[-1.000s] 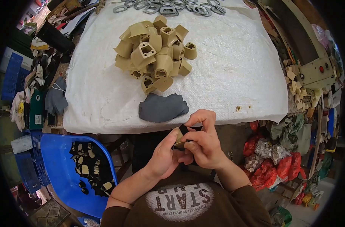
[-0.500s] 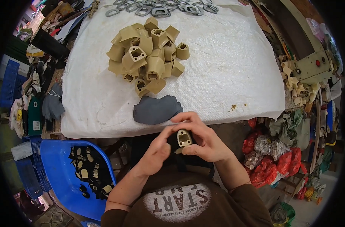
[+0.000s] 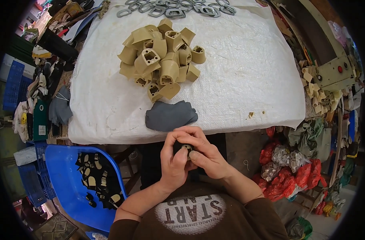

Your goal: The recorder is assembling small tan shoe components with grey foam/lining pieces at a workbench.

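Note:
Close to my body, just off the table's near edge, both hands are wrapped round a small shoe heel [image 3: 187, 147]. Only part of its pale hollow end shows between the thumbs; a dark layer seems to lie around it. My left hand [image 3: 172, 164] is closed on its left side, thumb pressed at the top. From the right, my right hand [image 3: 212, 158] grips it with thumb and curled fingers. A stack of thin grey leather-like pieces [image 3: 171, 116] lies right beyond my fingertips. Farther back, tan plastic shoe heels [image 3: 169, 72] sit in a heap.
White woven sheeting [image 3: 246, 80] covers the table. Grey ring-shaped parts [image 3: 175, 13] lie along its far edge. At lower left stands a blue tub [image 3: 66, 192] holding dark-covered heels. Red plastic bags [image 3: 278, 182] are at the right, below a machine box [image 3: 334, 74] with a red button.
My left hand has closed in on the heel, its fingers and thumb now around it. The heel's end, plainly visible before, is mostly covered. The view has shifted slightly.

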`<state>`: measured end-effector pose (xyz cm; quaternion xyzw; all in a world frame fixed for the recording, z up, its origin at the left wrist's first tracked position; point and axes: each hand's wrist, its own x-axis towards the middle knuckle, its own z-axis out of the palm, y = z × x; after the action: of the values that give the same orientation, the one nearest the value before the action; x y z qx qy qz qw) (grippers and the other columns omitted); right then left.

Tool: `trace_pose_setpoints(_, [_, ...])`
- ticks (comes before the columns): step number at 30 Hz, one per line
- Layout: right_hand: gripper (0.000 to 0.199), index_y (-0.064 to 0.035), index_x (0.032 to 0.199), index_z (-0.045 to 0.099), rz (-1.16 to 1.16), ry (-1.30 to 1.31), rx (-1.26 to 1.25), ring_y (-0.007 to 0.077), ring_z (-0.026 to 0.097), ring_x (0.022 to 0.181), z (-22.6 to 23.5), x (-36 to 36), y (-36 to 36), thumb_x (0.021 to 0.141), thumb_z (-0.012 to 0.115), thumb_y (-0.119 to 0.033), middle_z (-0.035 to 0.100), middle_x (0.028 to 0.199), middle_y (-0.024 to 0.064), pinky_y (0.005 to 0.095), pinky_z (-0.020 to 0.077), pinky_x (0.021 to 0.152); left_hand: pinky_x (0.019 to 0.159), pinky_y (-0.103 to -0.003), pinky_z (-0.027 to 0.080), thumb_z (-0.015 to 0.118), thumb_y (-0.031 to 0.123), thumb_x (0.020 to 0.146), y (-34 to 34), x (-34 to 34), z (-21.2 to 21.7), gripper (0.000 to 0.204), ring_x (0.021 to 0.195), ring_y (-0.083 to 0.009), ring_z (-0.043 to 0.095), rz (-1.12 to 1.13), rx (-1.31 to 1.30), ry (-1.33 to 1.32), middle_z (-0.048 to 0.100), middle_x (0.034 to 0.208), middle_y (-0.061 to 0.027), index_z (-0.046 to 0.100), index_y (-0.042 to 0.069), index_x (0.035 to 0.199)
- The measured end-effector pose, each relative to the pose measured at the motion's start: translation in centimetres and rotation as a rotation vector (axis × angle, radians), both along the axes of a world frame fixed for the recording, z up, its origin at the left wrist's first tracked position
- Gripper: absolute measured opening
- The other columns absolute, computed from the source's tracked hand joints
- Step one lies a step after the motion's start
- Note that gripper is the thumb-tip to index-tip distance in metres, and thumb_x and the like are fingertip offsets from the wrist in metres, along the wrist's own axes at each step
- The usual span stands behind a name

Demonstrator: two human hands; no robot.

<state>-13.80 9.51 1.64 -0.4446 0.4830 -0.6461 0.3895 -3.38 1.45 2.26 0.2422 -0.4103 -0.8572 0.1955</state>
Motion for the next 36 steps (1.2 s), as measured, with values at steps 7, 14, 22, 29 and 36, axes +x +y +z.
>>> trace_pose_setpoints(7, [0.032, -0.0043, 0.120, 0.053, -0.103, 0.065, 0.027, 0.0238, 0.047, 0.111, -0.2, -0.7, -0.1, 0.091, 0.044, -0.016, 0.042, 0.124, 0.0139, 0.0338, 0.0420, 0.092, 0.063, -0.024, 0.045, 0.060, 0.049, 0.083, -1.2, 0.2, -0.1, 0.059, 0.075, -0.0140, 0.053, -0.191, 0.116, 0.055, 0.050, 0.098, -0.0074, 0.037, 0.006, 0.117])
trace_pose_setpoints(14, [0.020, -0.0018, 0.078, 0.059, 0.242, -0.457, 0.361, 0.0178, 0.053, 0.092, 2.1, -3.7, -1.9, 0.090, 0.051, -0.016, 0.052, 0.110, 0.0141, 0.0280, 0.0452, 0.081, 0.061, -0.024, 0.045, 0.070, 0.041, 0.080, -1.9, 0.4, -0.4, 0.070, 0.075, -0.0123, 0.056, -0.411, -0.081, 0.155, 0.054, 0.091, -0.0079, 0.032, 0.003, 0.125])
trace_pose_setpoints(22, [0.022, -0.0030, 0.101, 0.058, -0.056, 0.171, -0.012, 0.0155, 0.053, 0.094, -0.4, -1.5, -1.8, 0.095, 0.045, -0.019, 0.047, 0.120, 0.0120, 0.0253, 0.0435, 0.080, 0.061, -0.024, 0.044, 0.067, 0.052, 0.078, -2.0, 1.0, -1.1, 0.076, 0.073, -0.0116, 0.054, -0.305, -0.163, 0.032, 0.053, 0.089, -0.0071, 0.035, 0.000, 0.124])
trace_pose_setpoints(29, [0.035, -0.0061, 0.127, 0.049, -0.077, -0.380, 0.179, 0.0108, 0.049, 0.087, 0.5, 0.8, -0.1, 0.096, 0.039, -0.017, 0.039, 0.125, 0.0077, 0.0210, 0.0426, 0.071, 0.060, -0.026, 0.047, 0.056, 0.034, 0.087, -2.2, -0.2, 0.4, 0.048, 0.077, -0.0130, 0.056, -0.163, 0.173, 0.165, 0.052, 0.100, -0.0085, 0.038, 0.006, 0.122])
trace_pose_setpoints(36, [0.032, -0.0049, 0.122, 0.052, -0.110, -0.306, 0.204, 0.0187, 0.048, 0.100, 0.0, 0.6, -0.2, 0.093, 0.042, -0.013, 0.044, 0.119, 0.0116, 0.0298, 0.0408, 0.087, 0.074, -0.026, 0.048, 0.045, 0.012, 0.086, -2.2, 0.4, 0.1, 0.034, 0.091, -0.0095, 0.050, -0.136, 0.068, 0.045, 0.044, 0.111, -0.0062, 0.039, 0.006, 0.119])
